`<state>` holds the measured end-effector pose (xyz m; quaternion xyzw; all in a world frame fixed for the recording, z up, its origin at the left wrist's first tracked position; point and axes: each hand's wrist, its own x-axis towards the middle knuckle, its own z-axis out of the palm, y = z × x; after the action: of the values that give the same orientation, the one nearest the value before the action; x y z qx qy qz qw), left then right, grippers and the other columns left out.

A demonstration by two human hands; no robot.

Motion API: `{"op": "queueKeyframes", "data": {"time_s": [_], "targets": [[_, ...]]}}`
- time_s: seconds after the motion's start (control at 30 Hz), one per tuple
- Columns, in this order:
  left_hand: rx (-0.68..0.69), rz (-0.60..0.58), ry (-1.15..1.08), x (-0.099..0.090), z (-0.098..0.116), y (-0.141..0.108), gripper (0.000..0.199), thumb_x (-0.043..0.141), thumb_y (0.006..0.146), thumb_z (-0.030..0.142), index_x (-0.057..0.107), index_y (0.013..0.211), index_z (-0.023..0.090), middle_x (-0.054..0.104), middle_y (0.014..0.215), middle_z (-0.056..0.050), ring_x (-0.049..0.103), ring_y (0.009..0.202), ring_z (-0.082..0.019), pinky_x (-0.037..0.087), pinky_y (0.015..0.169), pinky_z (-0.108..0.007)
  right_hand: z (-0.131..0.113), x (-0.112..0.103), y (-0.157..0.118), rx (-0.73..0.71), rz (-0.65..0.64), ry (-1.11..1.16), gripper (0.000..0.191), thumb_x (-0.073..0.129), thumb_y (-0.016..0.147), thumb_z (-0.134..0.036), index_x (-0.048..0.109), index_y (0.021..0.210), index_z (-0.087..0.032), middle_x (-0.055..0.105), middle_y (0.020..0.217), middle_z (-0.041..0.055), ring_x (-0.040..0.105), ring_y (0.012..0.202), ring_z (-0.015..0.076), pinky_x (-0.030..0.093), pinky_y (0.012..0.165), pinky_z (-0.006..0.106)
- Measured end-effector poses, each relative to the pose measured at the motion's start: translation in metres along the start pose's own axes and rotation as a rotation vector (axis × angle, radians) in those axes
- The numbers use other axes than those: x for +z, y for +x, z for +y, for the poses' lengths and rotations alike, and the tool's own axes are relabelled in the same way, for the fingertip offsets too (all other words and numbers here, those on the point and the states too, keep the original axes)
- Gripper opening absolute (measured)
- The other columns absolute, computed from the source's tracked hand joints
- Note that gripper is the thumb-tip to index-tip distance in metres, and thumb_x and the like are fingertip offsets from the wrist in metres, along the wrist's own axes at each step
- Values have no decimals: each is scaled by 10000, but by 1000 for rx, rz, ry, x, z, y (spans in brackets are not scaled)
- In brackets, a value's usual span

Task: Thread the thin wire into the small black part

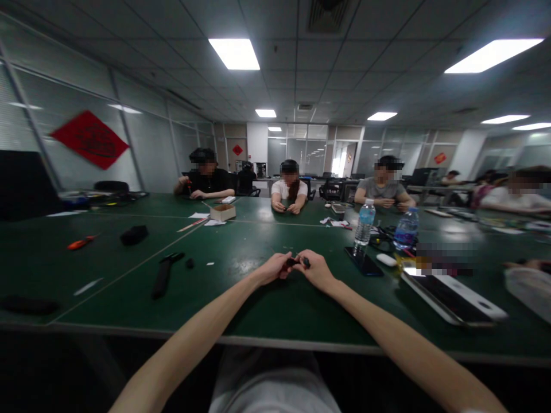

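Observation:
My left hand and my right hand meet just above the green table, fingertips close together. Between them is a small black part, pinched from both sides; its kind is too small to make out. A dark end pokes out by my right thumb and forefinger. To the left lie a black T-shaped piece with a long handle-like bar, a small black piece and a white scrap.
An orange-handled screwdriver and a black block lie left. A small open box stands further back. On the right are water bottles, a phone, a white mouse and a white device. Several people sit around.

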<state>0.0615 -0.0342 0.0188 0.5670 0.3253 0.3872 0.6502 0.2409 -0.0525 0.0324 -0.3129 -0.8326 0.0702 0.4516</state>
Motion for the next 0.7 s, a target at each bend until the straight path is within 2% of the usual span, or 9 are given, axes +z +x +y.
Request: {"op": "queueKeyframes", "data": {"time_s": [0.13, 0.3, 0.5, 0.7], "targets": [[-37, -9, 47, 4, 4, -3, 521, 429, 763, 626, 531, 724, 116, 442, 548, 19, 320, 392, -43, 192, 395, -192, 4, 3, 1, 61, 19, -53, 175, 659, 705, -206, 486, 705, -184, 579, 762, 5, 523, 675, 134, 397, 640, 245], [25, -72, 184, 9, 6, -8, 368, 604, 714, 483, 520, 746, 126, 393, 556, 55, 306, 403, -30, 197, 395, -187, 9, 4, 1, 86, 23, -99, 149, 654, 694, -192, 506, 701, -177, 554, 720, -9, 509, 658, 125, 375, 609, 225], [32, 48, 234, 7, 2, -5, 367, 530, 753, 511, 461, 709, 154, 360, 539, 69, 267, 380, -24, 170, 371, -176, 13, 6, 1, 95, 4, -111, 179, 683, 683, -274, 537, 712, -175, 541, 690, -16, 488, 630, 123, 367, 599, 222], [71, 91, 267, 4, -2, -2, 398, 497, 757, 544, 436, 662, 162, 374, 501, 62, 310, 360, -37, 207, 349, -171, 9, 8, 0, 115, 33, -100, 173, 653, 705, -300, 535, 698, -175, 542, 660, -19, 475, 597, 116, 351, 572, 215]]}}
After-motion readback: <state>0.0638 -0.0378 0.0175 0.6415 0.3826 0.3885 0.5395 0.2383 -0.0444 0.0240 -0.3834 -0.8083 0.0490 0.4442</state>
